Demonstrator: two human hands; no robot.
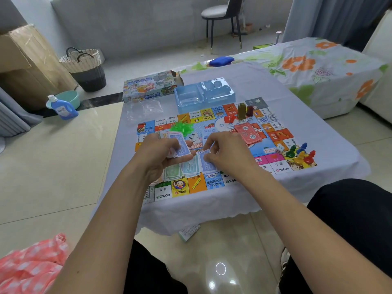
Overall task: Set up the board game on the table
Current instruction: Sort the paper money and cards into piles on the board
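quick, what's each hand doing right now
Left hand: holds a stack of play money.
Right hand: pinches a blue note.

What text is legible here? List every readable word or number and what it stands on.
"DESTINY": orange square on the game board, near edge.
"2000分", "700分", "2000分", "3600分": near-edge price squares.
"埃及", "中国": near-edge squares.
Far-edge squares: upside down, mostly too small.
Game box, detergent bottle: print blurred.
Banknotes in left hand: digits partly hidden.
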